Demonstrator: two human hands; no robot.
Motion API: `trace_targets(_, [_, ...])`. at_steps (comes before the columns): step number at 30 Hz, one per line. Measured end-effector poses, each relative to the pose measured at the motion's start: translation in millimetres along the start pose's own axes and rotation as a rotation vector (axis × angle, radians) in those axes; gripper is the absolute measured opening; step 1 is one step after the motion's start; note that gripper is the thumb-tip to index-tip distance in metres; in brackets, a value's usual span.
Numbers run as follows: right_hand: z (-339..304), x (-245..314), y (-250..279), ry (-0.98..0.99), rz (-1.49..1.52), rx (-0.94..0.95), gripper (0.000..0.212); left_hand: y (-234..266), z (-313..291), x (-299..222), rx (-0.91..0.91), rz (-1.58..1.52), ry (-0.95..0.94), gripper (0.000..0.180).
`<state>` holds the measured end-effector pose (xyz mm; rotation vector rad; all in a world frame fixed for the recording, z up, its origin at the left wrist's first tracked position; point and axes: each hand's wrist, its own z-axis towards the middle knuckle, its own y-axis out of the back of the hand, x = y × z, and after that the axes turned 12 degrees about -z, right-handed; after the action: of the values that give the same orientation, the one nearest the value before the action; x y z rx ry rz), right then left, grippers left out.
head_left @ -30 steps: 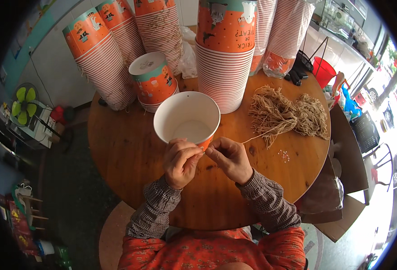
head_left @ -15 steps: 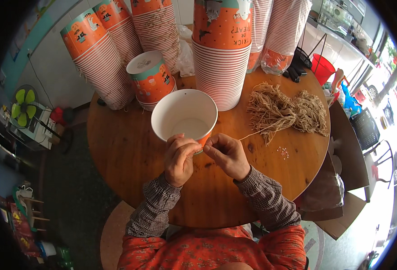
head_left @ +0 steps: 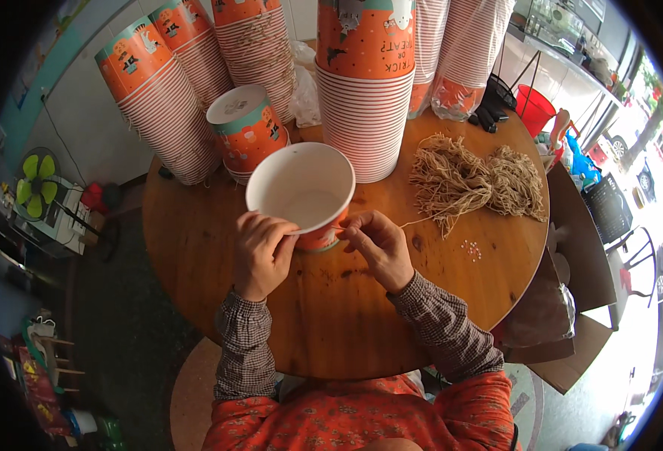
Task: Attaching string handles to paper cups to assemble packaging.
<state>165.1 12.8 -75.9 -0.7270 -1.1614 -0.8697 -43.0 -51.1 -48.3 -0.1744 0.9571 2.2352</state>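
A white-lined paper bucket (head_left: 303,188) with orange and teal printing on its outside stands in front of me, its mouth tilted toward me. My left hand (head_left: 262,254) is closed at the near left of its rim, fingertips over the edge and thumb below. Beside the near right of the bucket, my right hand (head_left: 380,249) pinches a thin tan string. That string (head_left: 420,221) trails right to a loose bundle of tan strings (head_left: 452,184) on the table. A short stretch of string shows at the rim between my hands; its end is hidden.
Tall stacks of paper buckets (head_left: 365,124) line the back of the round wooden table (head_left: 316,316). Upside-down buckets (head_left: 247,139) sit at the back left. Small pale bits (head_left: 471,250) lie on the right, and an open cardboard box (head_left: 583,263) stands beyond the table edge.
My left hand has moved left along the rim, away from my right hand, opening a gap between them. The right hand has shifted slightly right, and the view has turned a little.
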Motion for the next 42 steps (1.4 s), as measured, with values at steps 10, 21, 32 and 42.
trace_targets(10, [-4, -7, -24, 0.134, 0.068, -0.101, 0.008, -20, 0, -29, -0.217, -0.135, 0.082, 0.016])
trace_targets(21, [-5, -4, -25, 0.078, 0.062, -0.094, 0.004, -23, 1, -34, -0.216, -0.165, 0.115, 0.018])
trace_targets(32, [-6, -8, -29, 0.103, -0.012, -0.131, 0.004, -22, 2, -39, -0.207, -0.187, 0.137, 0.019])
trace_targets(42, [-6, -9, -32, 0.193, -0.272, -0.188, 0.009, -16, 6, -49, -0.019, -0.074, 0.14, 0.025])
